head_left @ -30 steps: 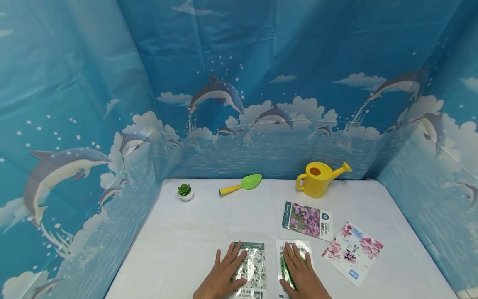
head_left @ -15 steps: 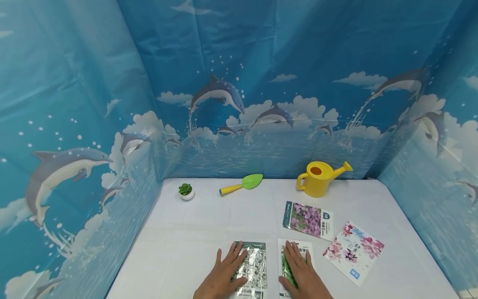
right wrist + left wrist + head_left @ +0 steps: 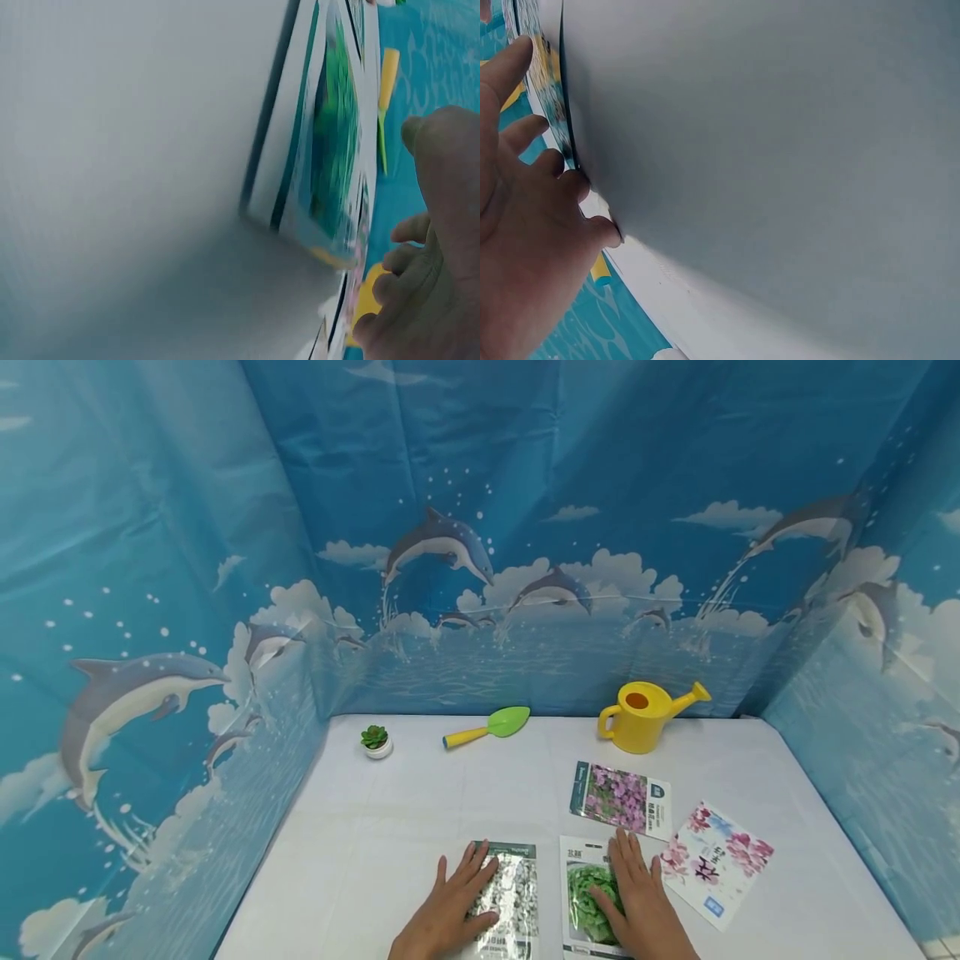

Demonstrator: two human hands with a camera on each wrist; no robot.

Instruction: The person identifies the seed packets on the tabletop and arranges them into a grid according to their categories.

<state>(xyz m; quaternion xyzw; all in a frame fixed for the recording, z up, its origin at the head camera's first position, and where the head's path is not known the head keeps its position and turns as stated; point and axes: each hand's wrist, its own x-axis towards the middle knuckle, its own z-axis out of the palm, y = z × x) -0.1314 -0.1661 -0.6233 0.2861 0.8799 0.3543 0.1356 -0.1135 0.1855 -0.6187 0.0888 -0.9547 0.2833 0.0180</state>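
Observation:
In the head view my left hand (image 3: 452,906) lies spread on the left part of a seed packet (image 3: 516,893) printed with white flowers. Its fingertips touch the packet in the left wrist view too. To the right, my right hand (image 3: 637,897) hovers over the right side of another seed packet (image 3: 587,902) with a green lettuce picture. The right wrist view shows that hand's straight fingers raised above the lettuce packet (image 3: 334,142), with a gap under the thumb. Both packets lie flat, side by side; palms and wrists hide parts of them.
A purple-flower seed packet (image 3: 618,797) and a white packet with pink blossoms (image 3: 720,864) lie to the right. Along the back stand a yellow watering can (image 3: 640,722), a green trowel (image 3: 491,727) and a small potted succulent (image 3: 376,742). A dolphin-print curtain (image 3: 480,660) surrounds the white table (image 3: 337,860).
My right hand has shifted right and lifted off the middle of the lettuce packet, uncovering its picture. My left hand stays on the white-flower packet. The head view has drifted slightly.

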